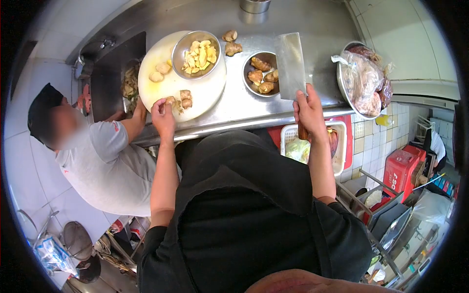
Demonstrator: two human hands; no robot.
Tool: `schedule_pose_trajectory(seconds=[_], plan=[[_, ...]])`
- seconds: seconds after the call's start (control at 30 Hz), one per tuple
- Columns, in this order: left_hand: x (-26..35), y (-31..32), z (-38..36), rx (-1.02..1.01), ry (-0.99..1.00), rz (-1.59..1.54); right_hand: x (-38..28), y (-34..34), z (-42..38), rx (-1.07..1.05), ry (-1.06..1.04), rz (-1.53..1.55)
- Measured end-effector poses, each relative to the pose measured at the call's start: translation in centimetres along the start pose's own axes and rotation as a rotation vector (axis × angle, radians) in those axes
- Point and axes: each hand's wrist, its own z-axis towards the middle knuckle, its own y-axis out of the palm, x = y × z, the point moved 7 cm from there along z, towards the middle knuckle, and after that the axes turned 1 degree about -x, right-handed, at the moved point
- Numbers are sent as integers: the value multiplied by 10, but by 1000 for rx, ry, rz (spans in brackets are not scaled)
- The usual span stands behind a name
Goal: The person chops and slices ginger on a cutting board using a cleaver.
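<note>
My right hand [309, 111] is wrapped round the wooden handle of a cleaver [291, 66], its broad blade pointing away from me over the counter. At the near edge of a round white cutting board [215, 100], my left hand [162, 117] pinches a small piece of ginger [170, 100]. Beside those fingers lie unpeeled ginger pieces [186, 98] and bits of peel. Farther up the board are pale peeled pieces [159, 72]. A steel bowl [177, 61] on the board contains yellow ginger pieces [199, 56]. Brown knobs [263, 77] fill another bowl [247, 84], partly behind the blade.
Two loose ginger knobs [232, 48] lie on the steel counter [312, 24]. A basin [342, 90] of bagged meat [364, 80] stands right. At left, a co-worker [112, 161] reaches toward the sink [110, 73]. Below the counter edge is a white basket [339, 161] with vegetables.
</note>
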Motion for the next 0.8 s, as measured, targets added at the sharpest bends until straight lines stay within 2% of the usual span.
schedule_pose_trajectory(seconds=[0.13, 0.47, 0.67, 0.8], plan=[[0, -1, 1, -41, -6, 17, -2, 5, -8, 29, 34, -2], [14, -3, -2, -109, -17, 0, -6, -1, -11, -28, -45, -22], [14, -2, -2, -149, -42, -63, 9, -36, -19, 50, -50, -75], [14, -1, 0, -161, -23, -10, 22, -78, -29, 181, -48, -212]])
